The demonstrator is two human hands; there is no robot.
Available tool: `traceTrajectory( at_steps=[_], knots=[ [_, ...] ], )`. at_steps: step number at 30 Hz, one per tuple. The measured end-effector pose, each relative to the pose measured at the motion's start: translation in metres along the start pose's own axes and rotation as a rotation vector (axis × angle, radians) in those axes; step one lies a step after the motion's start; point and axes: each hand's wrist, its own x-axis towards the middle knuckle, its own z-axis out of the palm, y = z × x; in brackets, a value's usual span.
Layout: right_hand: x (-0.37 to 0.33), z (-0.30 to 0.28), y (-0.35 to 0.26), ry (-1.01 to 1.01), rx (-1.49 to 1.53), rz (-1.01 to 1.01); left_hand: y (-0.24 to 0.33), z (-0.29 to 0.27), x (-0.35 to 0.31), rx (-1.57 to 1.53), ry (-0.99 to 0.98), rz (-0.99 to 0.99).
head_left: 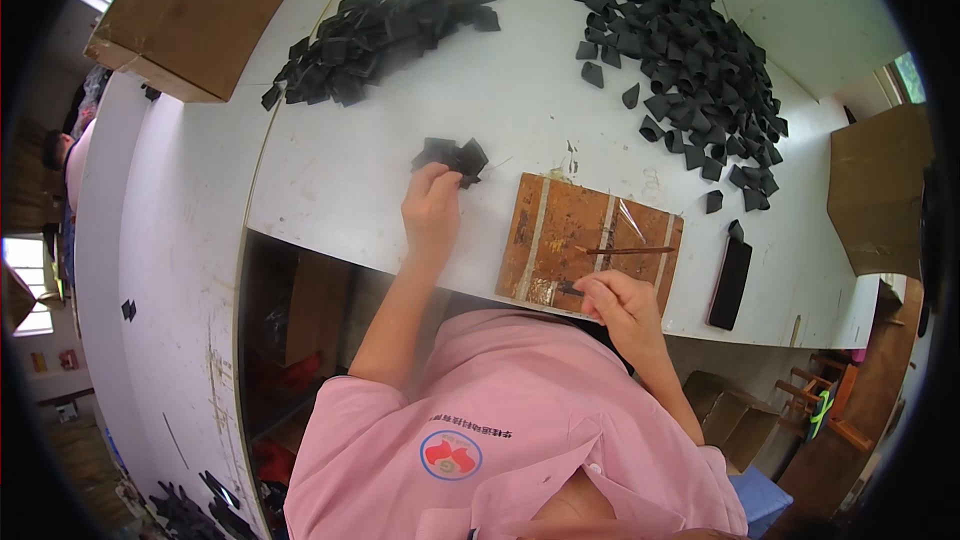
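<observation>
My left hand (pixel 432 210) has its fingers closed at the near edge of a small cluster of flat black pieces (pixel 450 155), pinching at least one of them. My right hand (pixel 622 308) is over the lower edge of a stained brown board (pixel 525 230). Between its thumb and fingers is a small dark piece (pixel 570 288), partly hidden by the fingertips. A thin brush (pixel 630 251) lies across the board just beyond that hand. Pale strips run over the board, and a shiny clear patch shows near the held piece.
A heap of flat black pieces (pixel 375 40) lies at the far left, a larger heap of folded black pieces (pixel 690 70) at the far right. A black phone-like slab (pixel 730 282) rests right of the board. Cardboard boxes stand left (pixel 200 10) and right (pixel 880 195).
</observation>
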Motion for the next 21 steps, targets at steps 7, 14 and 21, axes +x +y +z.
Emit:
traceTrajectory(
  at_steps=[7, 14, 21],
  knots=[
    [0.053, 0.041, 0.016, -0.118, 0.884, 0.348, 0.071, -0.008, -0.025, -0.388, -0.219, 0.202],
    [0.06, 0.04, 0.01, -0.108, 1.051, 0.329, 0.095, -0.021, -0.018, -1.147, -0.145, -0.671],
    [0.062, 0.039, 0.006, -0.195, 0.97, 0.279, 0.083, -0.025, -0.006, -1.334, -0.454, -1.02]
  ],
)
